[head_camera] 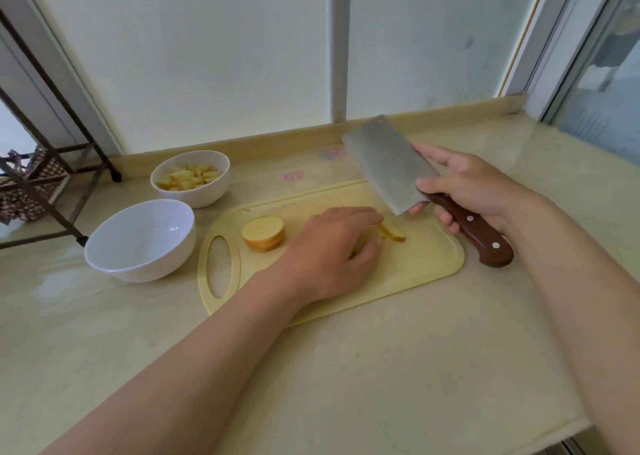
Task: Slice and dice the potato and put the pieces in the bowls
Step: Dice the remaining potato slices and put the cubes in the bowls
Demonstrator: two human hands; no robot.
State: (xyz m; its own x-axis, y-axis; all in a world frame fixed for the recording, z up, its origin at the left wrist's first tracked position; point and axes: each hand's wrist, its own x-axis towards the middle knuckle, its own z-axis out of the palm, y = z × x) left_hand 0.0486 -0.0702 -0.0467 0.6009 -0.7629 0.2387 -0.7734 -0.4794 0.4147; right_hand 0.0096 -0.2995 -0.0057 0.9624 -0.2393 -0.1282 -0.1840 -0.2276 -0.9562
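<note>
A yellow cutting board [408, 267] lies on the counter. On its left part sits a stack of round potato slices [263, 233]. My left hand [332, 250] rests on the board's middle, fingers curled over potato strips [393, 233] that poke out past the fingertips. My right hand [464, 186] grips the brown handle of a cleaver [388, 163], whose blade is raised and tilted above the board's far right. A far white bowl [207, 195] holds diced potato. A nearer white bowl [138, 243] is empty.
Both bowls stand left of the board on a pale stone counter [346, 368]. A dark metal rack [52, 163] with a patterned cloth stands at the far left. A low ledge and window panels run behind. The counter's front edge is at bottom right.
</note>
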